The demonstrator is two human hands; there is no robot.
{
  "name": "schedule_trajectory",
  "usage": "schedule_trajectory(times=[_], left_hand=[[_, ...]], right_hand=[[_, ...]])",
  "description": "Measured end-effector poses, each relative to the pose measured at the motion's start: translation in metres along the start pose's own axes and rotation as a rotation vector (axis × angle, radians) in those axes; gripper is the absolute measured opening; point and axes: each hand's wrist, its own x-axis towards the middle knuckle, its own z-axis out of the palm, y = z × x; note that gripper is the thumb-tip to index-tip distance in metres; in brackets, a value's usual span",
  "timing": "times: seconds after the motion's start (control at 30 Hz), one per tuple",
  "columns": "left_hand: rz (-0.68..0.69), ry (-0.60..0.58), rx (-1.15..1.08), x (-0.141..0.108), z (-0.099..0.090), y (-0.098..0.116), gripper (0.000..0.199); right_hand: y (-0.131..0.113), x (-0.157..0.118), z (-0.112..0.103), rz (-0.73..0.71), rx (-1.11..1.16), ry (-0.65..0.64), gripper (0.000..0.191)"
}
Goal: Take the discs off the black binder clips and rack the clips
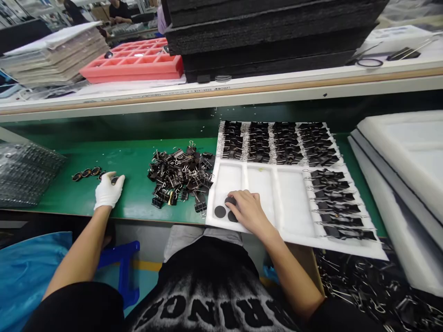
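Note:
My left hand (pixel 108 190), in a white glove, is closed on a small round dark piece (pixel 114 180) above the green bench. Beside it several round dark pieces with gold-coloured rims (pixel 86 173) lie in a row. My bare right hand (pixel 249 211) pinches a black disc (pixel 230 200) over the front left compartment of a white foam tray (pixel 291 203). Two more black discs (pixel 220 211) lie flat in that compartment, one partly covered by my fingers. Binder clips (pixel 330 203) stand in rows along the tray's back and right side.
A loose heap of binder clips (pixel 180 175) lies left of the tray. Clear plastic trays (pixel 27 175) are stacked at far left, white foam trays (pixel 408 184) at right. A shelf (pixel 207 94) crosses behind, bearing a red foam tray (pixel 134 64) and black foam sheets (pixel 270 37).

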Motion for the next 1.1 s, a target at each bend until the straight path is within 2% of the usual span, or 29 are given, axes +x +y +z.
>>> schedule_trajectory(times=[0.23,0.37,0.47,0.57,0.63,0.73,0.8,0.87,0.93,1.0,1.1], left_hand=[[0.090,0.050,-0.087,-0.003,0.006,-0.005,0.046],[0.071,0.124,-0.170,-0.011,0.007,0.001,0.047],[0.046,0.199,-0.387,-0.020,0.002,0.028,0.042],[0.170,0.197,-0.554,-0.037,-0.009,0.076,0.032],[0.319,0.102,-0.627,-0.052,-0.020,0.113,0.025],[0.629,-0.255,-0.669,-0.072,-0.036,0.168,0.026],[0.801,-0.429,-0.660,-0.078,-0.043,0.200,0.030],[0.880,-0.489,-0.662,-0.078,-0.044,0.225,0.034],[0.901,-0.477,-0.669,-0.073,-0.041,0.244,0.037],[0.937,-0.481,-0.665,-0.067,-0.039,0.255,0.039],[1.010,-0.586,-0.646,-0.062,-0.039,0.262,0.037]], right_hand=[[-0.002,-0.004,-0.003,-0.002,0.038,0.019,0.020],[0.003,-0.004,0.001,0.005,0.063,0.032,0.020],[0.003,-0.006,0.001,-0.038,0.086,0.093,0.019],[-0.010,-0.003,-0.010,-0.140,0.211,0.218,0.018],[-0.029,0.007,-0.023,-0.169,0.374,0.251,0.018],[-0.067,0.037,-0.044,-0.131,0.624,0.168,0.019],[-0.088,0.064,-0.052,-0.105,0.748,0.111,0.021],[-0.100,0.089,-0.053,-0.059,0.853,0.115,0.026],[-0.102,0.108,-0.048,0.002,0.948,0.168,0.033],[-0.096,0.118,-0.041,0.047,1.012,0.233,0.041],[-0.084,0.124,-0.031,0.066,1.006,0.308,0.044]])
